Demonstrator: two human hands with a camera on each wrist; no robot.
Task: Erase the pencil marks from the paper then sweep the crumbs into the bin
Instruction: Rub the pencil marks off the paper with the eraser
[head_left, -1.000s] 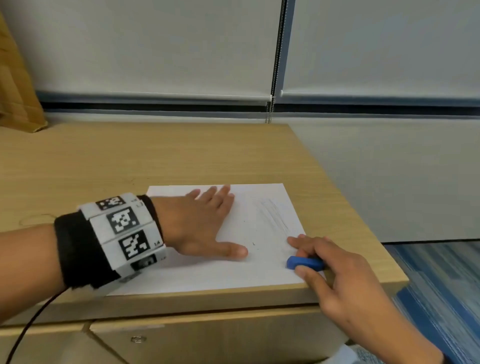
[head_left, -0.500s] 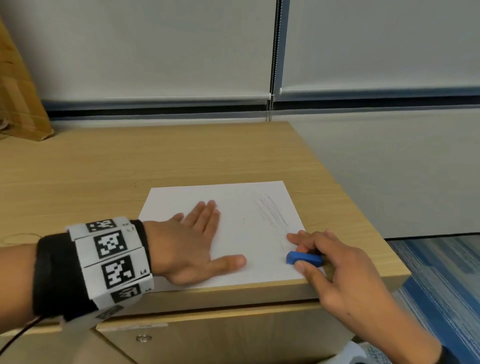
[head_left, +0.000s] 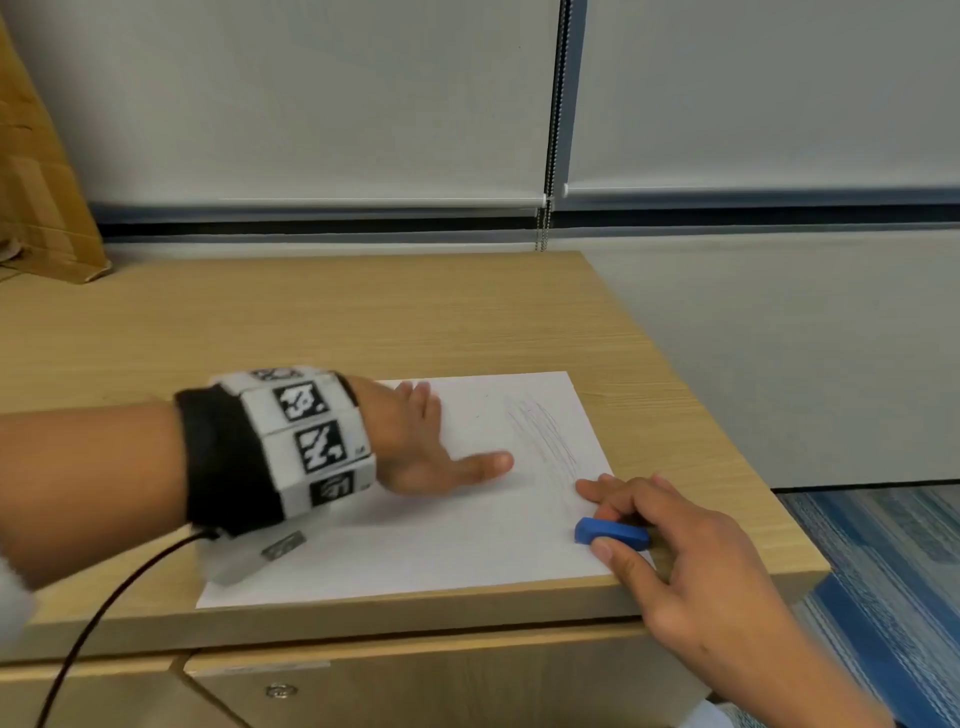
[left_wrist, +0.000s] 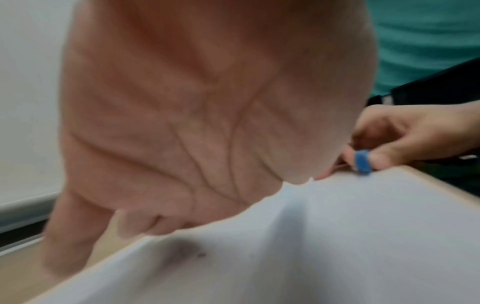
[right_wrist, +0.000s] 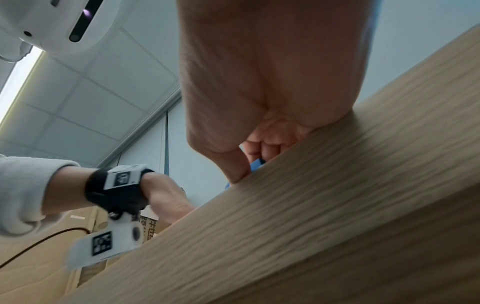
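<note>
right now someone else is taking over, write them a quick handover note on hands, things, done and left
Left hand: open, flat on the paper, pinning it.
Right hand: pinches the blue eraser on the paper's near right corner, at the desk edge.
Pencil marks: faint strokes on the right side, beyond the eraser, not yet erased.
Left: rub out the strokes, then sweep the crumbs into the bin; no bin is in view.
</note>
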